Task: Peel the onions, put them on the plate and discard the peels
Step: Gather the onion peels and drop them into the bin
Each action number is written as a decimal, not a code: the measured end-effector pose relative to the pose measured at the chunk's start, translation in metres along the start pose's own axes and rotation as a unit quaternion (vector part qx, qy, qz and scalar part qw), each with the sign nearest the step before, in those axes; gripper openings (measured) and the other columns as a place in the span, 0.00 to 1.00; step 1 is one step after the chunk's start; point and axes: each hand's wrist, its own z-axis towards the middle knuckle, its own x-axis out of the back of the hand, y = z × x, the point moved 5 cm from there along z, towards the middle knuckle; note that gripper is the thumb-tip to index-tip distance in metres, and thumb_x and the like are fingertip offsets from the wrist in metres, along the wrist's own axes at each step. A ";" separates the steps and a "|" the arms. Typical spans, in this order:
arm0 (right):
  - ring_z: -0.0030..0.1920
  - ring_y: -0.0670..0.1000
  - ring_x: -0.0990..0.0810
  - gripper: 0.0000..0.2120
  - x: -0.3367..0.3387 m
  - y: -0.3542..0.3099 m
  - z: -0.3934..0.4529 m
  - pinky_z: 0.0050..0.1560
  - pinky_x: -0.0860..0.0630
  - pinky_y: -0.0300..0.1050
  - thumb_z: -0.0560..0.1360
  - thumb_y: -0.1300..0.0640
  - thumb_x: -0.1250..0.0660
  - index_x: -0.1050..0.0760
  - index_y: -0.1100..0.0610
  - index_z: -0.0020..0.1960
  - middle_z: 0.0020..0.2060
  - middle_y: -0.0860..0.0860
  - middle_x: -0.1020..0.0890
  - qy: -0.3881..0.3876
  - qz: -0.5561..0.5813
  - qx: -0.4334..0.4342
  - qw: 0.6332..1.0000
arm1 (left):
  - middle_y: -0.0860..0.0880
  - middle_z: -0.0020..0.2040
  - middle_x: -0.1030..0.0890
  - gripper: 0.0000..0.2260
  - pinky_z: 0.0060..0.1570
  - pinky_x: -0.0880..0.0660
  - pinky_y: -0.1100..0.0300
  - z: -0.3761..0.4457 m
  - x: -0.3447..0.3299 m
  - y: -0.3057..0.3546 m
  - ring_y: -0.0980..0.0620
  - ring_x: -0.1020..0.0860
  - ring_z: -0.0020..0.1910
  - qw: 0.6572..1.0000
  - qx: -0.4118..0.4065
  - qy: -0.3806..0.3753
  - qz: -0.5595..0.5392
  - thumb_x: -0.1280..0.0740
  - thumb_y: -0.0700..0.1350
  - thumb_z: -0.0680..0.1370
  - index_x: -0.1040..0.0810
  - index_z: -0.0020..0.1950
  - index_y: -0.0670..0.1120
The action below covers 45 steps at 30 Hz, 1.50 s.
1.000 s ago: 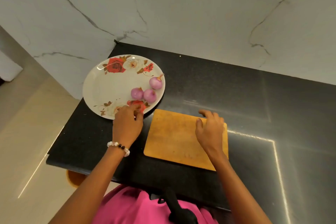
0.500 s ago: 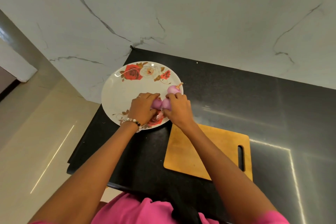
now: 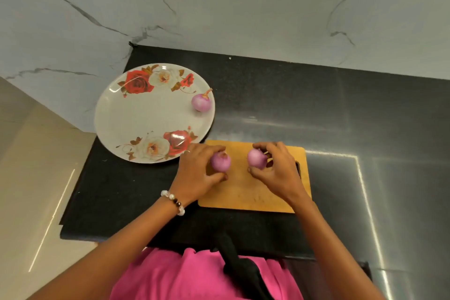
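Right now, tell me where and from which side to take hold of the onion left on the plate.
Grip the onion on the plate across its round middle, thumb and fingers on opposite sides, coming down from above. It sits against the plate's right rim with its thin stalk pointing up and right; the stalk looks too slight to lift by. Both hands are busy on the cutting board.

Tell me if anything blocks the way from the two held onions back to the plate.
Nothing visible does. The left hand holds one onion and the right hand the other onion over the cutting board. Only bare counter lies between board and plate, where a third onion sits at the right rim.
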 end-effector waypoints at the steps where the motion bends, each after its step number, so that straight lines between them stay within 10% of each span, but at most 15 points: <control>1: 0.48 0.45 0.25 0.25 0.002 0.006 -0.011 0.46 0.30 0.27 0.65 0.63 0.21 0.22 0.56 0.60 0.52 0.51 0.26 -0.009 0.002 -0.004 1.000 | 0.52 0.54 0.21 0.28 0.53 0.29 0.52 -0.005 -0.010 0.001 0.50 0.27 0.55 1.000 -0.001 -0.009 0.019 0.30 0.61 0.62 0.22 0.59 0.51; 12: 0.59 0.52 0.30 0.33 -0.017 0.025 -0.046 0.61 0.28 0.51 0.67 0.52 0.20 0.28 0.49 0.69 0.57 0.50 0.28 -0.034 -0.018 -0.016 0.999 | 0.52 0.59 0.24 0.31 0.52 0.38 0.53 -0.021 -0.036 0.012 0.53 0.32 0.58 0.996 0.006 0.004 0.085 0.36 0.64 0.65 0.26 0.66 0.55; 17: 0.58 0.49 0.31 0.40 0.000 0.009 -0.020 0.56 0.34 0.42 0.62 0.32 0.28 0.29 0.45 0.70 0.58 0.48 0.26 -0.050 -0.010 0.001 0.999 | 0.52 0.64 0.28 0.37 0.57 0.39 0.55 -0.020 -0.029 0.007 0.53 0.33 0.63 0.998 0.018 -0.050 0.015 0.35 0.67 0.63 0.31 0.70 0.55; 26: 0.60 0.58 0.25 0.19 -0.038 -0.075 0.122 0.62 0.30 0.49 0.76 0.58 0.28 0.24 0.60 0.65 0.59 0.58 0.22 -0.024 -0.043 0.089 0.995 | 0.53 0.43 0.18 0.05 0.44 0.26 0.69 0.012 0.068 -0.015 0.57 0.21 0.44 0.954 0.122 0.256 -0.098 0.31 0.43 0.77 0.17 0.49 0.45; 34: 0.70 0.60 0.36 0.29 -0.107 -0.096 0.179 0.67 0.37 0.57 0.77 0.48 0.31 0.36 0.51 0.76 0.70 0.57 0.31 -0.166 -0.345 0.134 0.914 | 0.47 0.46 0.16 0.07 0.50 0.22 0.56 0.034 0.094 -0.047 0.51 0.19 0.45 0.938 0.175 0.289 -0.077 0.33 0.42 0.78 0.17 0.52 0.42; 45: 0.55 0.56 0.21 0.27 -0.018 -0.056 0.083 0.56 0.25 0.57 0.64 0.46 0.20 0.21 0.51 0.60 0.53 0.52 0.17 -0.141 -0.138 0.031 0.980 | 0.46 0.45 0.16 0.07 0.48 0.25 0.63 0.054 0.071 -0.034 0.50 0.19 0.45 0.951 0.155 0.253 -0.083 0.34 0.40 0.78 0.17 0.51 0.42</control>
